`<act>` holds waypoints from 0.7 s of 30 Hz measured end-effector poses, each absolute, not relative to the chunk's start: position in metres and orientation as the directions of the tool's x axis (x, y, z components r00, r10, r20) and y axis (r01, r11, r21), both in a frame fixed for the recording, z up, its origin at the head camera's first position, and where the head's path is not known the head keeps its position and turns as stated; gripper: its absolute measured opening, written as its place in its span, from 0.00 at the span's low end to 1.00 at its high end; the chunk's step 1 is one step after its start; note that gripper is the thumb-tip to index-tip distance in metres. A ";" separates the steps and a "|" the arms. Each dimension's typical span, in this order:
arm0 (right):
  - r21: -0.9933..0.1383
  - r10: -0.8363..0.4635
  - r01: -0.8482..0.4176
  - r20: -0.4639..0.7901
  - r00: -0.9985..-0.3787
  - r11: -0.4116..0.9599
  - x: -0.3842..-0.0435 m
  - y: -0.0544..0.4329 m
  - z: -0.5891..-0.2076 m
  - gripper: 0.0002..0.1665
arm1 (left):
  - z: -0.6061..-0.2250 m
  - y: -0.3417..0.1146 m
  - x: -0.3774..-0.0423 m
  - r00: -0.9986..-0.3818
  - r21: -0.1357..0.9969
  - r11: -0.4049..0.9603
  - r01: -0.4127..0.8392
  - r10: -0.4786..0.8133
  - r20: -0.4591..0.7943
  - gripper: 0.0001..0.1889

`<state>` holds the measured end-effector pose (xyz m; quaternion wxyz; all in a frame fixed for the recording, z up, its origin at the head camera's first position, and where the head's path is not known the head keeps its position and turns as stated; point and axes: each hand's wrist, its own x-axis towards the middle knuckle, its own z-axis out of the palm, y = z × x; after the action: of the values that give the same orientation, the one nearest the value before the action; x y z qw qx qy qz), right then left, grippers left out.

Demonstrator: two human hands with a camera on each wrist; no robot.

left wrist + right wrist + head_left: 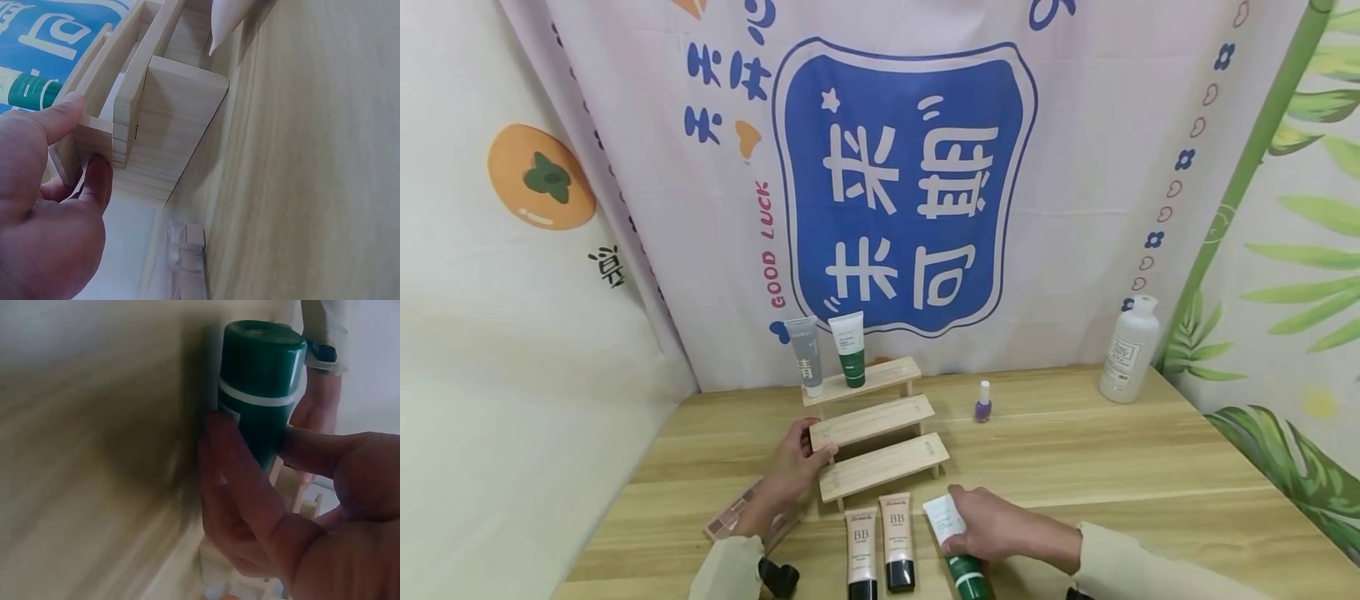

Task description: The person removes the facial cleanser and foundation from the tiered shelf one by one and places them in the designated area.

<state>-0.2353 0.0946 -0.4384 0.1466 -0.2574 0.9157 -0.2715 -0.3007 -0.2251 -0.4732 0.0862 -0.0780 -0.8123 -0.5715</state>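
Note:
A three-step wooden display rack stands at the middle of the table. My left hand grips the left end of its middle step, thumb above and fingers beneath in the left wrist view. In front of the rack, my right hand holds a white and green squeeze tube between thumb and fingers. Its green cap shows up close in the right wrist view. A grey tube and another white and green tube stand upright on the top step; the two lower steps are bare.
Two beige BB cream tubes lie before the rack. Under my left forearm is an eyeshadow palette, partly hidden. A purple nail polish bottle stands right of the rack, and a white bottle at the back right. Behind hangs a printed curtain.

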 end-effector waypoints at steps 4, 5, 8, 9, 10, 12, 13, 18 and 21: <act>-0.528 -0.532 -0.388 -0.148 -0.834 0.755 -0.239 0.089 -0.442 0.41 | -0.473 -0.226 -0.299 -0.973 0.907 0.357 0.223 0.027 0.229 0.29; -0.511 -0.535 -0.402 -0.141 -0.833 0.760 -0.239 0.088 -0.443 0.39 | -0.473 -0.226 -0.299 -0.974 0.908 0.356 0.220 0.023 0.227 0.29; -0.438 -0.551 -0.451 -0.128 -0.825 0.778 -0.241 0.086 -0.443 0.37 | -0.473 -0.226 -0.299 -0.975 0.909 0.360 0.210 0.015 0.220 0.29; -0.417 -0.558 -0.467 -0.126 -0.820 0.780 -0.241 0.086 -0.443 0.36 | -0.472 -0.226 -0.298 -0.975 0.907 0.365 0.210 0.014 0.220 0.28; -0.401 -0.564 -0.477 -0.131 -0.815 0.782 -0.242 0.085 -0.443 0.36 | -0.472 -0.226 -0.298 -0.975 0.905 0.370 0.210 0.011 0.222 0.28; -0.385 -0.576 -0.493 -0.138 -0.806 0.781 -0.243 0.084 -0.443 0.33 | -0.472 -0.226 -0.297 -0.975 0.902 0.378 0.209 0.009 0.222 0.28; -0.385 -0.580 -0.495 -0.140 -0.802 0.779 -0.244 0.083 -0.444 0.32 | -0.472 -0.226 -0.297 -0.975 0.900 0.383 0.208 0.008 0.222 0.28; -0.400 -0.597 -0.506 -0.143 -0.789 0.764 -0.249 0.080 -0.447 0.34 | -0.471 -0.226 -0.296 -0.978 0.902 0.385 0.197 0.016 0.207 0.28; -0.422 -0.593 -0.491 -0.151 -0.791 0.762 -0.251 0.079 -0.449 0.36 | -0.470 -0.224 -0.296 -0.979 0.900 0.389 0.195 0.024 0.202 0.29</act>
<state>-0.2505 0.0786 -0.4492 0.1390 -0.2920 0.9282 -0.1837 -0.2961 -0.2244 -0.4697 0.0782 -0.0660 -0.8298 -0.5486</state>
